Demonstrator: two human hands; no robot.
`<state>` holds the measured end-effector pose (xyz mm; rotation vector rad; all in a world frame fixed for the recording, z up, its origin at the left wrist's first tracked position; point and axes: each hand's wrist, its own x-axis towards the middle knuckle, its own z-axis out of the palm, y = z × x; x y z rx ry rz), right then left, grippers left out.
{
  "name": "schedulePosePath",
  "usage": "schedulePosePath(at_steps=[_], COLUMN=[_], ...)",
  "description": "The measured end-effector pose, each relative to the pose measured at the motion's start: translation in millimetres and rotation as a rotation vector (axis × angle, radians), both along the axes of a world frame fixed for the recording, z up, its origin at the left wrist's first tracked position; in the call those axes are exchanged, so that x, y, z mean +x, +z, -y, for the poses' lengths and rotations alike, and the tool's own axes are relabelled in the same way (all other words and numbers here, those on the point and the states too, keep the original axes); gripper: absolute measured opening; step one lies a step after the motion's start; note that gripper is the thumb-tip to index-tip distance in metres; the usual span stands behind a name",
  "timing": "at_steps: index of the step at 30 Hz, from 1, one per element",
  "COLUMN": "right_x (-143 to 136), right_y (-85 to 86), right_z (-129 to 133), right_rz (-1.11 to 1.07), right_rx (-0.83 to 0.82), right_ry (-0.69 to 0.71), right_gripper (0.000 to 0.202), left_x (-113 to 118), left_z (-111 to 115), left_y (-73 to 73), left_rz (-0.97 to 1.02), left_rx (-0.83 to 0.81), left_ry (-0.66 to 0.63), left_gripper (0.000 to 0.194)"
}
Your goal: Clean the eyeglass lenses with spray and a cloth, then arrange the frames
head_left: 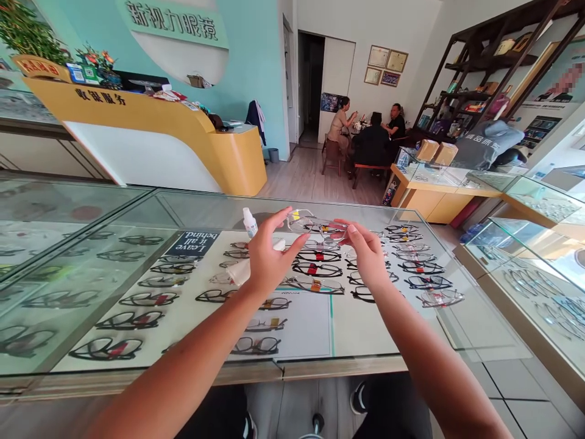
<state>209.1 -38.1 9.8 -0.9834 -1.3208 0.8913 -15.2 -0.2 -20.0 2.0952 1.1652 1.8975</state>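
A pair of eyeglasses (322, 228) with a thin clear frame is held up over the glass display case (292, 366). My left hand (267, 250) grips its left side, thumb and fingers on the frame near a yellow tag. At the other end, my right hand (365, 250) pinches the right side of the same pair. Behind my left hand stands a white spray bottle (249, 222) on the glass. A pale cloth (238, 272) lies beside that hand, partly hidden by it. Rows of eyeglasses (317, 269) show beneath the glass, several with red or orange tags.
Another display case (525, 292) stands to the right. Beyond the case is a yellow and white counter (150, 134). Several people sit around a table at the back, one in a dark top (372, 146). A dark shelf (484, 67) rises at the right.
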Motion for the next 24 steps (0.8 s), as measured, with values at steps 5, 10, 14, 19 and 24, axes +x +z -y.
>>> schedulePosePath(at_steps=[5, 10, 14, 19, 24], right_x=[-1.0, 9.4, 15.2, 9.8, 10.0], right_y=[-1.8, 5.3, 12.0, 6.7, -0.1], right_z=[-1.6, 1.9, 5.9, 3.6, -1.3], right_rz=[-0.018, 0.099, 0.367, 0.543, 0.552], right_rx=[-0.001, 0.144, 0.363, 0.411, 0.384], right_ry=[0.04, -0.083, -0.119, -0.049, -0.008], right_gripper=[0.052, 0.035, 0.019, 0.01, 0.011], left_x=[1.1, 0.3, 2.1, 5.1, 5.8], left_z=[-0.5, -0.4, 1.6, 4.9, 7.4], left_y=[-0.4, 4.4, 7.7, 6.9, 8.1], left_rz=[0.022, -0.04, -0.171, -0.278, -0.293], left_rx=[-0.031, 0.053, 0.18, 0.205, 0.235], left_ry=[-0.037, 0.009, -0.03, -0.055, -0.085], left_gripper=[0.063, 0.06, 0.059, 0.06, 0.062])
